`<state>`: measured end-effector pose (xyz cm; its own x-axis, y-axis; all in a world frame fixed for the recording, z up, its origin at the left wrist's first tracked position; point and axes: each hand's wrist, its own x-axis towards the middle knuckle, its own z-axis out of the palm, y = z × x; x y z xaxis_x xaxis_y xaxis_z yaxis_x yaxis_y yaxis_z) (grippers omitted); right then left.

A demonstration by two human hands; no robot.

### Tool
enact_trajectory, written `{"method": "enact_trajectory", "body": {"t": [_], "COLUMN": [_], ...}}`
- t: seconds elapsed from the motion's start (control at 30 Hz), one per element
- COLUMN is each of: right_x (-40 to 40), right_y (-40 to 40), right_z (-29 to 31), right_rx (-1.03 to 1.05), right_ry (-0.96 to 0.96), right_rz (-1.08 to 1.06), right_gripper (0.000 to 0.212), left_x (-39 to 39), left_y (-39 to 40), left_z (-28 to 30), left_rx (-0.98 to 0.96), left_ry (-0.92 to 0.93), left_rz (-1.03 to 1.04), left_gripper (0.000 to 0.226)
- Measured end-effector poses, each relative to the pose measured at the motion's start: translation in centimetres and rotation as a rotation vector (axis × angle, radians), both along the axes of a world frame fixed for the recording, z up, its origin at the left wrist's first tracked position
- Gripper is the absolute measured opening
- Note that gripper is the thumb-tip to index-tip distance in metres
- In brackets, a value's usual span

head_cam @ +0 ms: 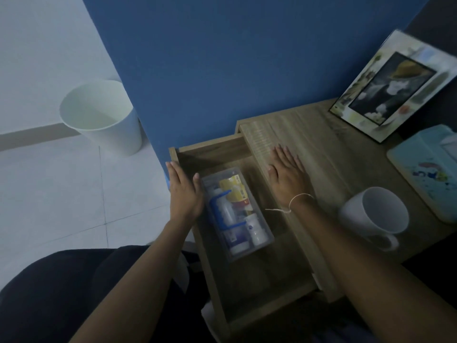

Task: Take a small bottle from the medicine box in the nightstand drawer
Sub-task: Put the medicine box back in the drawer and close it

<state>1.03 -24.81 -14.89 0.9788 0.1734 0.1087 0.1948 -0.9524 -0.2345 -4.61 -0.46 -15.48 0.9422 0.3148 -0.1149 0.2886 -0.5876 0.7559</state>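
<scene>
The wooden nightstand drawer (pixel 259 278) stands pulled out toward me. Inside it lies a clear plastic medicine box (pixel 268 240) with a blue handle (pixel 217 206). Small bottles show through the box: a white one (pixel 256 230) near its right side and another under the handle. Yellow packets (pixel 235 189) fill its far end. My left hand (pixel 184 191) rests flat on the drawer's left wall, fingers apart, thumb by the box's corner. My right hand (pixel 288 173) lies flat and empty on the nightstand top (pixel 321 144), a string bracelet on its wrist.
On the nightstand top stand a white mug (pixel 376 216), a framed picture (pixel 395 87) leaning at the back and a pale blue box (pixel 430 174) at the right. A white waste bin (pixel 103 115) sits on the tiled floor to the left. A blue wall is behind.
</scene>
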Motion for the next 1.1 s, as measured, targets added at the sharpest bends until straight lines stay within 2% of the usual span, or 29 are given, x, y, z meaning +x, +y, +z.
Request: {"method": "enact_trajectory", "body": {"t": [0.27,0.4,0.5,0.63,0.87,1.1], "right_x": [0.1,0.1,0.0,-0.2,-0.3,-0.4], "right_y": [0.0,0.0,0.0,0.2,0.1,0.4], "right_z": [-0.1,0.0,0.2,0.6,0.8,0.8], "right_rx": [-0.008,-0.031,-0.027,-0.019,-0.033,-0.021], "right_ry": [-0.001,0.007,0.013,0.028,0.039,0.025], "right_rz": [0.0,-0.002,-0.001,0.001,0.007,-0.009], "right_gripper": [0.051,0.052,0.052,0.052,0.053,0.052], "left_x": [1.1,1.6,2.2,2.4,2.3,2.7], "left_y": [-1.6,-2.6,-3.3,-4.6,-6.6,-7.7], "left_z": [0.0,0.5,1.1,1.8,2.7,2.8], "left_rx": [-0.092,-0.134,-0.272,-0.456,-0.428,-0.334], "left_ry": [0.007,0.018,0.043,0.102,0.111,0.156], "left_rz": [-0.05,-0.143,-0.195,-0.141,-0.181,-0.329], "left_gripper": [0.071,0.072,0.071,0.057,0.05,0.071]}}
